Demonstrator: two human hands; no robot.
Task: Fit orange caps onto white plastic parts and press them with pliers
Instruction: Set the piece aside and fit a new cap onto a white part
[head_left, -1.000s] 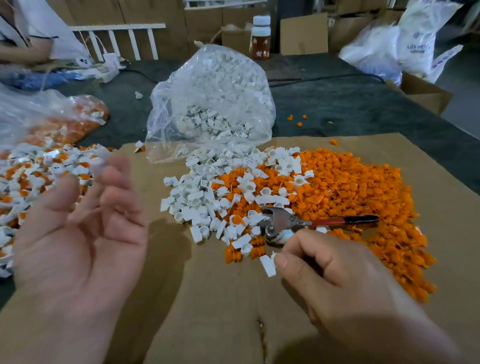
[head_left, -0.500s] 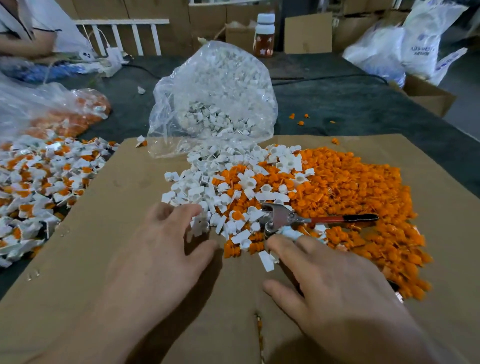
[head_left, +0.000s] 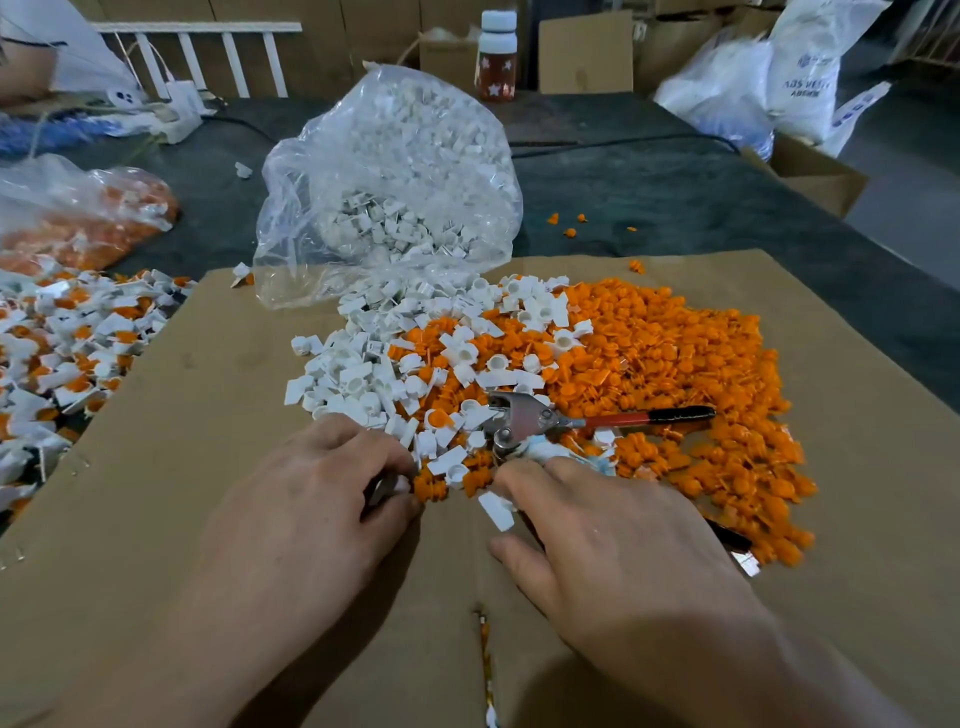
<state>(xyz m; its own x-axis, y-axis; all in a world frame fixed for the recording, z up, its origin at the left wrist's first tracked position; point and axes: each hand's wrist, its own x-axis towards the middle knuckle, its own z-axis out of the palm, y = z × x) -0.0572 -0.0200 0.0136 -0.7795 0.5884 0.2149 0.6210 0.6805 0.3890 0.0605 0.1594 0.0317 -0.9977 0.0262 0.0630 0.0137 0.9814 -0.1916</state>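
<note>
A heap of white plastic parts (head_left: 358, 382) and a bigger heap of orange caps (head_left: 675, 358) lie mixed on a cardboard sheet (head_left: 197, 415). My left hand (head_left: 317, 499) is curled at the near edge of the white heap, pinching a white part (head_left: 401, 486) in its fingertips. The metal pliers (head_left: 524, 418) lie on the heaps, the red and black upper handle pointing right. My right hand (head_left: 602, 535) lies palm down over the lower handle, which runs under the palm. Its index fingertip is beside the jaw.
A clear bag of white parts (head_left: 395, 176) stands open behind the heaps. Capped parts (head_left: 78, 343) are heaped at the left, with another bag (head_left: 78, 218) behind. A bottle (head_left: 497, 57), white sacks (head_left: 779, 83) and a cardboard box (head_left: 810, 174) stand at the back.
My left hand came down from mid-air to the white heap and closed on a part. My right hand lowered and spread over the pliers, near the jaw.
</note>
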